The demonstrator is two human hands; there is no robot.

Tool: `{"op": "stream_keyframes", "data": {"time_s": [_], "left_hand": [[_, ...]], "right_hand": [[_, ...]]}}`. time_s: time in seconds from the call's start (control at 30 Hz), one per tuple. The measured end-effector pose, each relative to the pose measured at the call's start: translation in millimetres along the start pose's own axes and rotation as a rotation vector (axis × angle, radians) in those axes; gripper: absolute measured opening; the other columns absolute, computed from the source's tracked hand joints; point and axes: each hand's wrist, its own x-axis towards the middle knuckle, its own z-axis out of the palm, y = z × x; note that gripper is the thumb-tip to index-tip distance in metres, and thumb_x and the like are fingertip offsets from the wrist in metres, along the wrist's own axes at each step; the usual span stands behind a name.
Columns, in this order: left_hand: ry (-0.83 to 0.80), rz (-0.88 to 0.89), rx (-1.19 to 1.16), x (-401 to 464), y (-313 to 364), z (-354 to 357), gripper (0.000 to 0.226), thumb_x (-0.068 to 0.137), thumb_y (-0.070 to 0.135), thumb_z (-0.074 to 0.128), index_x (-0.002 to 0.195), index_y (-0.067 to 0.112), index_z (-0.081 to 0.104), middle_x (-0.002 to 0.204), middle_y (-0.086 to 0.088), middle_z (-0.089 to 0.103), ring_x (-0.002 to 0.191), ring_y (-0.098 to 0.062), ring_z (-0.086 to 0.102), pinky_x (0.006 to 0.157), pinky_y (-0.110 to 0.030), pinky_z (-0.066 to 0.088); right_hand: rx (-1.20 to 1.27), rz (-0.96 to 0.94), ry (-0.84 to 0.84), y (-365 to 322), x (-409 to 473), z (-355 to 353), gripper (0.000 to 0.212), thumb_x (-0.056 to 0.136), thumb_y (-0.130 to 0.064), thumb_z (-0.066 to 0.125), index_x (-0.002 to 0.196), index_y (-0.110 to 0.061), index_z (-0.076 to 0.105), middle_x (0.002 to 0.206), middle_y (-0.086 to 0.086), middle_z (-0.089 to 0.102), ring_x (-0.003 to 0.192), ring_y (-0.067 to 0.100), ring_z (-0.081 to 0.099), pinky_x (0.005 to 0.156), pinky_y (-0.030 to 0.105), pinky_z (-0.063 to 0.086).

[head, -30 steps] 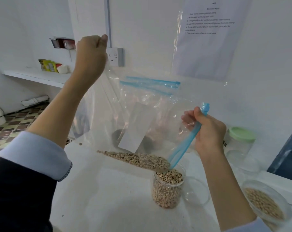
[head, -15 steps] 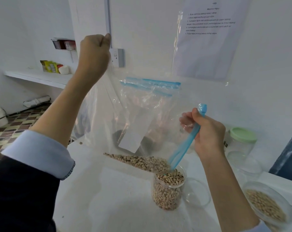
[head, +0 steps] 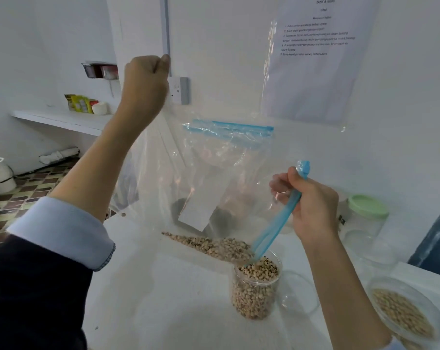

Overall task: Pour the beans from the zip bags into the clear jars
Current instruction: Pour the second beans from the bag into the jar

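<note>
**A:** How should this pour go, working left to right?

**B:** The left hand (head: 144, 80) is clenched on the far bottom corner of the zip bag (head: 188, 178), holding it high. I'd keep that corner up so the beans (head: 214, 245) slide down the crease instead of pooling. The right hand (head: 312, 205) has its fingers (head: 279, 184) wrapped round the blue zip strip (head: 277, 227), pinching the mouth into a narrow spout just above the open jar (head: 255, 286).

**A:** Any risk?

**B:** That jar looks nearly full, beans close to the rim. My judgement: tilt gently, and be ready to level the bag or move on, or they will spill onto the counter (head: 163, 299).

**A:** And around it?

**B:** A shelf (head: 62, 120) with small packets sits far left above a chequered floor (head: 24, 193). A wall socket (head: 180, 90) is behind the left hand, a printed sheet (head: 320, 59) on the wall further right. A second zip bag (head: 229, 137) stands behind the first. Right of the open jar lies a clear lid (head: 297, 291); further right, a green-lidded jar (head: 365, 218), and near right another jar of beans (head: 403, 314).
</note>
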Motion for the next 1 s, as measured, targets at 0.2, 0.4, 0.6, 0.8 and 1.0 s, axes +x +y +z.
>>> {"op": "stream_keyframes", "data": {"time_s": [0.2,0.4,0.6,0.8,1.0], "left_hand": [[-0.006,0.007,-0.01,-1,3,0,0.043,0.095,0.031,0.039,0.06,0.006,0.04,0.066,-0.017,0.043,0.061,-0.027,0.037,0.061,-0.031,0.031],[-0.005,-0.012,-0.072,-2,7,-3,0.044,0.093,0.032,0.04,0.057,0.007,0.035,0.06,-0.014,0.039,0.058,-0.025,0.037,0.058,-0.03,0.029],[-0.016,-0.022,-0.083,0,7,-2,0.045,0.097,0.027,0.04,0.055,0.015,0.03,0.055,-0.01,0.037,0.055,-0.024,0.038,0.059,-0.03,0.03],[-0.015,-0.008,-0.058,-6,10,1,0.046,0.101,0.025,0.038,0.056,0.015,0.034,0.057,-0.012,0.04,0.053,-0.022,0.039,0.057,-0.028,0.032],[-0.193,0.047,-0.317,-20,5,-29,0.014,0.094,0.02,0.054,0.082,0.016,0.06,0.077,0.009,0.069,0.068,-0.009,0.063,0.067,-0.024,0.049]], "right_hand": [[0.015,-0.008,0.008,2,-1,1,0.014,0.089,-0.009,0.064,0.083,0.003,0.066,0.072,0.011,0.069,0.058,0.016,0.067,0.06,0.026,0.057],[0.022,-0.008,0.008,2,0,-2,0.014,0.089,-0.009,0.063,0.08,0.001,0.066,0.068,0.009,0.069,0.057,0.015,0.068,0.059,0.025,0.056],[0.008,-0.016,-0.005,2,3,0,0.015,0.089,-0.008,0.063,0.078,0.002,0.066,0.064,0.008,0.069,0.057,0.016,0.067,0.064,0.028,0.058],[0.006,-0.033,0.03,2,5,-6,0.014,0.091,-0.011,0.063,0.08,-0.002,0.067,0.069,0.007,0.071,0.058,0.013,0.068,0.055,0.02,0.052],[0.117,0.035,0.042,4,14,-16,0.017,0.092,-0.007,0.059,0.075,-0.005,0.062,0.064,0.006,0.069,0.057,0.014,0.068,0.057,0.024,0.055]]}}
